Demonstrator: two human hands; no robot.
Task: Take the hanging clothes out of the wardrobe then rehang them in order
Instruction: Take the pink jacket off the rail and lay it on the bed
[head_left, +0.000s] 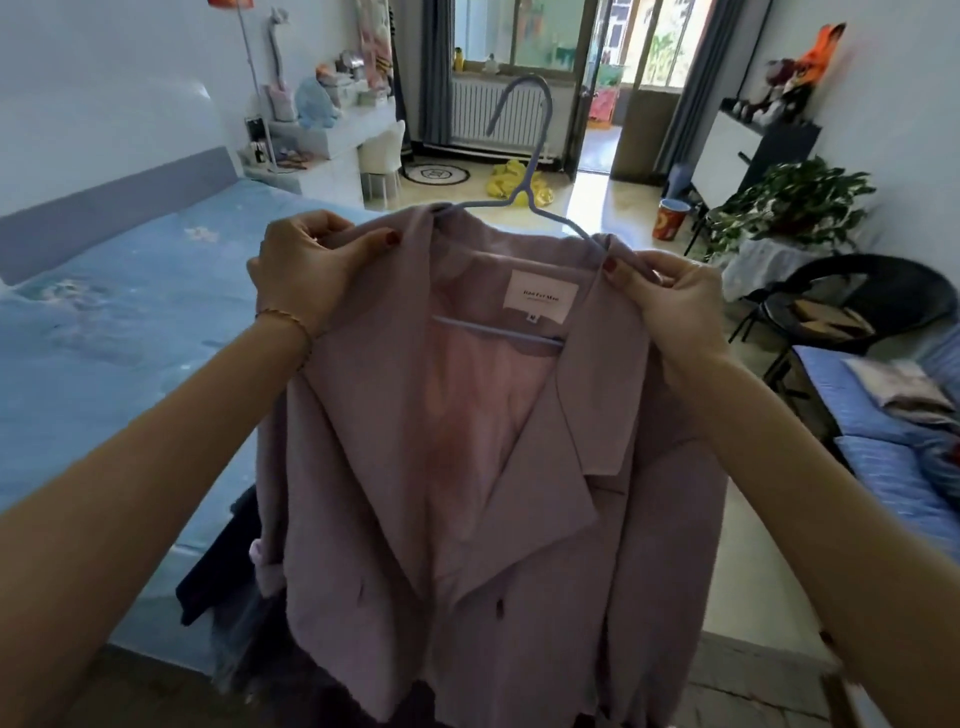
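Observation:
A mauve blazer (467, 467) with a white neck label hangs open in front of me on a pale blue hanger (524, 150), whose hook points up. My left hand (306, 265) grips the blazer's left shoulder, thumb on the collar. My right hand (675, 301) grips its right shoulder the same way. Both hands hold the garment up at chest height. Dark clothes (228, 571) lie on the bed's near corner, partly hidden behind the blazer. No wardrobe is in view.
A bed with a blue sheet (114, 322) fills the left side. A white desk and chair (363, 150) stand behind it. On the right are a black round chair (857, 301), a leafy plant (789, 208) and blue striped bedding (893, 452). Tiled floor runs to the balcony door.

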